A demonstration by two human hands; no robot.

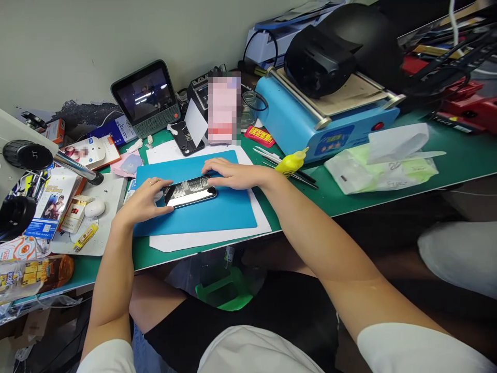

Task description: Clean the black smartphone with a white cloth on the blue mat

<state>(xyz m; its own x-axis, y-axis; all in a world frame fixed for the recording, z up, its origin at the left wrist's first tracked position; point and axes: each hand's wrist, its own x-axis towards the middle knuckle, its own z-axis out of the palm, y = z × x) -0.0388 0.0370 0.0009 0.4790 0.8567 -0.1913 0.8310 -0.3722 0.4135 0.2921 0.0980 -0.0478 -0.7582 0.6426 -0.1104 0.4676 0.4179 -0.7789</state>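
Observation:
A smartphone [190,190] lies sideways on a blue mat [202,220], its dark glossy screen reflecting the lights. At its left end is my left hand [145,201], thumb at the lower corner and fingers at the upper one, with a ring on one finger. Something pale, which I cannot make out, shows beside those fingers. My right hand [233,175] reaches over the phone's right end, its thumb and fingers on the edge there. White paper [202,240] sticks out from under the mat.
A blue machine [291,116] with a black headset [322,59] on top stands at the back right. Near it lie a yellow bottle [292,161], tweezers [306,178] and a tissue pack [382,168]. A smart display [145,98] stands behind; a drink bottle [46,273] lies left.

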